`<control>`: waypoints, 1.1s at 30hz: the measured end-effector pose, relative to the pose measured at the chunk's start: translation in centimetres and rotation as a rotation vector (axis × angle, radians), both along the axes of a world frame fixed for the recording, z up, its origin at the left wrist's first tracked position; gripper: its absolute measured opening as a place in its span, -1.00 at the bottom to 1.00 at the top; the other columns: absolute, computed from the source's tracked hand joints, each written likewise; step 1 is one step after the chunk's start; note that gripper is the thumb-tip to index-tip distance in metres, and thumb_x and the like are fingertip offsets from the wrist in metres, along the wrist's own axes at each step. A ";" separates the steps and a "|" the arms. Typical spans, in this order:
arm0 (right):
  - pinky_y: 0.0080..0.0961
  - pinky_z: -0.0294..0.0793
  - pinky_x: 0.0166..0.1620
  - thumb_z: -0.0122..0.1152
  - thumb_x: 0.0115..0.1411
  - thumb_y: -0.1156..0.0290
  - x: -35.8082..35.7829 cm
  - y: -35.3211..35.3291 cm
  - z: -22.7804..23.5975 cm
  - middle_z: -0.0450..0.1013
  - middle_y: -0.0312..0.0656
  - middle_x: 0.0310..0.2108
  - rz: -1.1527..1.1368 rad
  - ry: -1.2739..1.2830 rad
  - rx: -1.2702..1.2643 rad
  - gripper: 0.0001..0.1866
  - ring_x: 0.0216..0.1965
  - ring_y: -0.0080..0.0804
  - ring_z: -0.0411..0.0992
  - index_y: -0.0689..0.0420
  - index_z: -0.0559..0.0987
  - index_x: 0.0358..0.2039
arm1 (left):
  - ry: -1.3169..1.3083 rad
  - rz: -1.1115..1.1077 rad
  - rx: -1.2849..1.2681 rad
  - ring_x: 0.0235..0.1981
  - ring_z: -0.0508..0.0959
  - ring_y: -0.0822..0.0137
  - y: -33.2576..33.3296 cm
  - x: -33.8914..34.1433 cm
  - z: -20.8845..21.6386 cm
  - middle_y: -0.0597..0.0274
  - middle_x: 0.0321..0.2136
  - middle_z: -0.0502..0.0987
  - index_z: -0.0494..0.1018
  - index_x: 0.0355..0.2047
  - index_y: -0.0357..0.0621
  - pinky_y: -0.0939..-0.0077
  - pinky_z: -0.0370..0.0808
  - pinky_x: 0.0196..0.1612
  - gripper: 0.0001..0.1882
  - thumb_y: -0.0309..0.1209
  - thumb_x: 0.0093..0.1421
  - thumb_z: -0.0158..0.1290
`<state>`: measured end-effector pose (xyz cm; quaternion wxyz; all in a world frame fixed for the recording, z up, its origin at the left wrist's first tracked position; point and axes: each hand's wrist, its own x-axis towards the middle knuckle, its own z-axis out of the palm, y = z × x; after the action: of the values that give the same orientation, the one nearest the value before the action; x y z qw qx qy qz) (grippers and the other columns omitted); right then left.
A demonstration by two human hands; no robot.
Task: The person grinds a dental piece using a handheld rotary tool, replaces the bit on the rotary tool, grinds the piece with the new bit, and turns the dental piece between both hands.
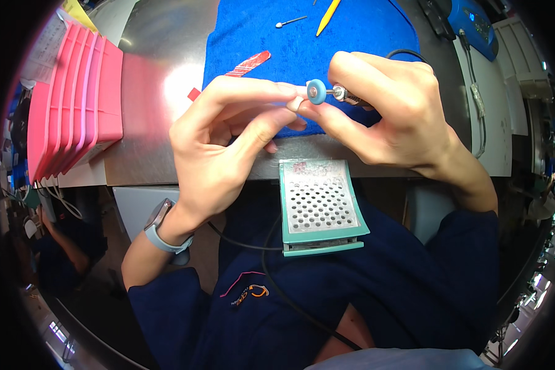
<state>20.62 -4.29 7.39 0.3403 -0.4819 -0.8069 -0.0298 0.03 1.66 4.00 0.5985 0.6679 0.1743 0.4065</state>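
My left hand [213, 145] pinches a small cream-white dental crown [295, 103] between thumb and forefinger. My right hand [396, 102] is closed round a rotary handpiece [350, 97], whose body is mostly covered by the fingers. A blue polishing wheel [316, 92] sits on its metal shank, right beside the crown; whether they touch I cannot tell. My right thumb reaches close to the crown and the left fingertips. Both hands are raised over the near edge of a blue cloth [364, 31].
Below my hands a green-framed perforated tray [324, 206] juts from the bench edge. Pink stacked trays [74, 105] stand left. On the cloth lie a yellow stick [328, 17], a small bur [291, 22] and a red strip [250, 64]. A blue control unit [473, 28] stands far right.
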 end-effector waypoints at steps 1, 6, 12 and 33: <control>-0.52 0.20 -0.67 0.41 -0.07 0.40 0.0 -0.1 0.1 0.29 -0.24 -0.70 0.000 0.001 -0.001 -0.75 -0.74 -0.41 0.29 0.18 0.45 -0.56 | -0.012 -0.003 0.018 -0.29 0.64 0.36 0.1 0.0 -0.1 0.05 -0.21 0.59 0.43 -0.17 -0.31 0.73 0.53 -0.45 -0.80 -0.65 0.18 0.07; -0.55 0.23 -0.65 0.47 -0.09 0.32 0.1 -0.1 0.6 0.32 -0.24 -0.71 0.042 0.061 -0.027 -0.69 -0.73 -0.42 0.32 0.19 0.48 -0.55 | -0.036 -0.049 0.014 -0.35 0.64 0.35 0.2 0.0 -0.5 0.03 -0.22 0.59 0.44 -0.19 -0.29 0.74 0.48 -0.49 -0.83 -0.65 0.20 0.06; -0.56 0.21 -0.65 0.49 -0.11 0.29 0.2 0.0 0.6 0.31 -0.24 -0.71 0.038 0.093 -0.008 -0.68 -0.72 -0.45 0.31 0.19 0.49 -0.55 | -0.055 -0.118 -0.119 -0.40 0.64 0.34 0.1 0.0 -0.4 0.01 -0.22 0.59 0.43 -0.22 -0.28 0.75 0.44 -0.53 -0.86 -0.64 0.20 0.07; -0.51 0.21 -0.66 0.39 -0.09 0.44 0.4 -0.2 -0.2 0.29 -0.24 -0.70 -0.001 -0.035 -0.008 -0.77 -0.73 -0.40 0.30 0.20 0.47 -0.54 | 0.044 -0.039 -0.109 -0.36 0.64 0.37 -0.1 0.2 0.1 0.07 -0.24 0.59 0.42 -0.14 -0.34 0.75 0.50 -0.49 -0.77 -0.64 0.18 0.09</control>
<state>21.03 -4.45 7.20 0.3241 -0.4833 -0.8125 -0.0351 0.23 1.58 4.10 0.6378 0.6464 0.1966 0.3699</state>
